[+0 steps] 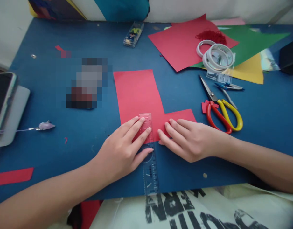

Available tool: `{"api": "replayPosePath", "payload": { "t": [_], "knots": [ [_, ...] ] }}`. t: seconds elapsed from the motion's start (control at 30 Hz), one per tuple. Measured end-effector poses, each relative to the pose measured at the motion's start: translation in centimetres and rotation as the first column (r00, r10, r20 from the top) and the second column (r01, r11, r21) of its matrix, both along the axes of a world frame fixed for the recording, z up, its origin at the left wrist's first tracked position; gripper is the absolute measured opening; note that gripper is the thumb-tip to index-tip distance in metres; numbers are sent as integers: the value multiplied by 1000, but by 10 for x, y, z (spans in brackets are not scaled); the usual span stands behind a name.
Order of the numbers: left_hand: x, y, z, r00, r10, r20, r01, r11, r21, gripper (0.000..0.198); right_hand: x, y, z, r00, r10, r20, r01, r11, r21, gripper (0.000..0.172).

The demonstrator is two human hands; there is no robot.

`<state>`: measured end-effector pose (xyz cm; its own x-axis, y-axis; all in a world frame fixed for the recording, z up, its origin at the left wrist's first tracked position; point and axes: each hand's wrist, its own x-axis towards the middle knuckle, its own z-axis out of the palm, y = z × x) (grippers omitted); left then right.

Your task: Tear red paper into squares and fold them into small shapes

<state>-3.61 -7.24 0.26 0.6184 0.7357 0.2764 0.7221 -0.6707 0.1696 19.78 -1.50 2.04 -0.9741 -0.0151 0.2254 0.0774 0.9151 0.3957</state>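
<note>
An L-shaped sheet of red paper (136, 92) lies flat on the blue table in front of me. Across its lower part runs a clear plastic ruler (149, 171), whose near end sticks out past the table edge. My left hand (124, 144) rests with spread fingers on the ruler and the paper, pressing from above. On the short right arm of the red paper my right hand (189, 138) lies with its fingers stretched out, gripping nothing. To the right of that hand are scissors (214, 98) with one red and one yellow handle, their blades pointing away.
White tape rolls (219, 57), red thread (212, 36) and coloured sheets (253, 41) lie at the back right. Beside the scissors is a blue compass (228, 86). A clear case (134, 34) stands at the back. Far left are a phone (3, 101) and a red strip (14, 176).
</note>
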Motion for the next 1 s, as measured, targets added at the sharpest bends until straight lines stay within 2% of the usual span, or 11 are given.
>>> {"api": "replayPosePath", "payload": {
  "t": [0.2, 0.4, 0.83, 1.0],
  "knots": [
    [4, -1, 1, 999, 29, -25, -28, 998, 57, 38, -3, -3, 2, 1000, -26, -14, 26, 1000, -9, 23],
    [9, -5, 3, 996, 40, -78, -32, 994, 102, 36, -5, -15, 5, 987, -152, 55, 154, 988, -32, 27],
    [8, -4, 4, 997, 35, -66, -28, 994, 102, 34, -4, -9, 4, 998, -38, 53, 39, 999, -22, 26],
    [8, -3, 4, 998, 18, -60, -12, 995, 101, 35, -6, -18, 6, 992, -83, 93, 86, 996, -28, 30]
  ]
}}
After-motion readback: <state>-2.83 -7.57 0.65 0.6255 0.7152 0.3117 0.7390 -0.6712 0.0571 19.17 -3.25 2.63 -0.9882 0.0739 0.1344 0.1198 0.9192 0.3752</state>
